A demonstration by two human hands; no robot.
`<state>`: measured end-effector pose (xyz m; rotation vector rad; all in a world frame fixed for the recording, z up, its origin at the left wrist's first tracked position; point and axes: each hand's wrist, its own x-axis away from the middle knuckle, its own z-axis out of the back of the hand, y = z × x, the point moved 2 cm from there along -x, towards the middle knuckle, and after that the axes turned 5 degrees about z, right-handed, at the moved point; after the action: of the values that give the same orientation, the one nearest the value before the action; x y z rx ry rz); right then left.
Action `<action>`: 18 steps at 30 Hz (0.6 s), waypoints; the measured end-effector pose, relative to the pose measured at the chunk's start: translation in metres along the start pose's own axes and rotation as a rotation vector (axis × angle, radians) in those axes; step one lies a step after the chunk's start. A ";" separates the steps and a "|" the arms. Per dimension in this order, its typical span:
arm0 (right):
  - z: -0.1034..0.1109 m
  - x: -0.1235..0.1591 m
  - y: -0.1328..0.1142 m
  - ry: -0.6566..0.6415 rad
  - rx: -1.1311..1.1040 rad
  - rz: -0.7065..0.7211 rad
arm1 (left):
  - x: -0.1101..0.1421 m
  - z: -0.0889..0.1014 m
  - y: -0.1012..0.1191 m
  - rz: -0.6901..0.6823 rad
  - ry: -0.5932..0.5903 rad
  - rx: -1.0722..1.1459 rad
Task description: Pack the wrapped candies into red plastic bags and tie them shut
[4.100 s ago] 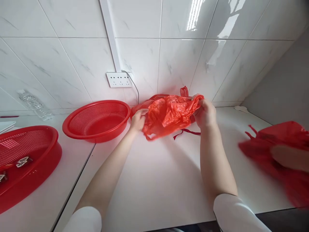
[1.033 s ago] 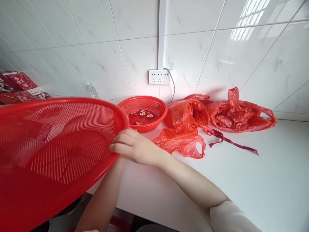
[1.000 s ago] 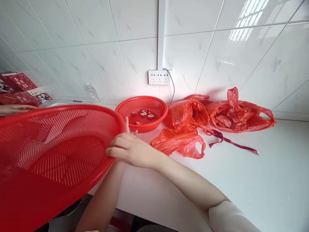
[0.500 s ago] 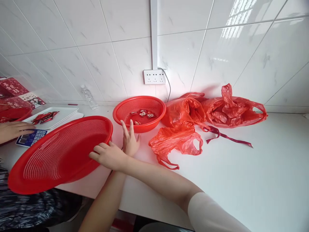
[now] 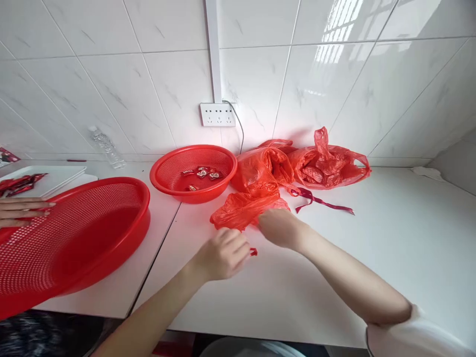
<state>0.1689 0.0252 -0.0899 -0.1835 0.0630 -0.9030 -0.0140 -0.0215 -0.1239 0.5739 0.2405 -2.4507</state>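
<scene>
A crumpled red plastic bag (image 5: 235, 208) lies on the white table in front of me. My left hand (image 5: 227, 252) is closed on its near edge, and a small red loop of the bag pokes out beside the fingers. On the bag's right side, my right hand (image 5: 279, 227) is curled round the other handle area; its fingertips are hidden. Behind the bag, a round red basket (image 5: 158, 181) holds several small wrapped candies (image 5: 203, 172). A fuller red bag (image 5: 260, 168) stands directly behind the one I grip.
At the left is a large red basket (image 5: 139, 218), with another person's hand (image 5: 24, 210) at its far rim. White trays (image 5: 70, 172) with red packets, a clear bottle (image 5: 107, 148), another red bag (image 5: 334, 168), a dark red ribbon (image 5: 327, 201) and a wall socket (image 5: 218, 115) are around.
My right hand has let go of the large basket and crossed to the bag. My left hand has left the small basket's front and closed on the bag. The view has swung right.
</scene>
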 end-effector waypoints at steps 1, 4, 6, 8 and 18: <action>-0.010 0.001 0.015 0.014 -0.008 -0.013 | -0.007 -0.006 0.011 -0.152 -0.013 -0.031; -0.039 -0.005 0.039 0.096 -0.066 0.004 | -0.028 -0.019 0.028 -0.260 -0.058 -0.050; -0.053 -0.012 0.045 0.120 -0.118 0.027 | -0.042 -0.026 0.029 -0.157 -0.169 -0.032; -0.063 -0.016 0.049 0.110 -0.169 0.047 | -0.053 -0.032 0.024 0.047 -0.325 -0.044; -0.039 0.001 0.076 -0.063 -0.242 0.066 | -0.051 0.008 -0.044 0.509 -0.564 -0.106</action>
<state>0.2231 0.0646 -0.1423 -0.4329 0.1193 -0.8220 -0.0062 0.0383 -0.0918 -0.1104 -0.0110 -1.9851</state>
